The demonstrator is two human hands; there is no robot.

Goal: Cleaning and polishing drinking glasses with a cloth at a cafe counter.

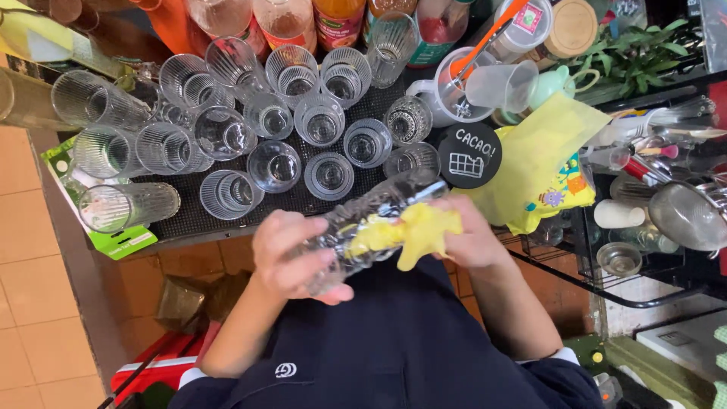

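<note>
My left hand (pixel 291 254) grips a clear ribbed drinking glass (pixel 371 220) lying on its side over my dark apron. A yellow cloth (pixel 413 231) is stuffed into the glass's mouth, and my right hand (pixel 473 235) holds that cloth against the glass. Just beyond my hands, several empty clear glasses (pixel 273 125) stand upright on a black rubber mat (pixel 182 220).
Bottles of coloured liquid (pixel 288 23) line the far edge. A white jug (pixel 447 95) with an orange straw, a round black lid (pixel 469 155) and a yellow cloth (pixel 541 163) lie to the right. A wire rack with cups and a metal strainer (pixel 685 216) stands far right.
</note>
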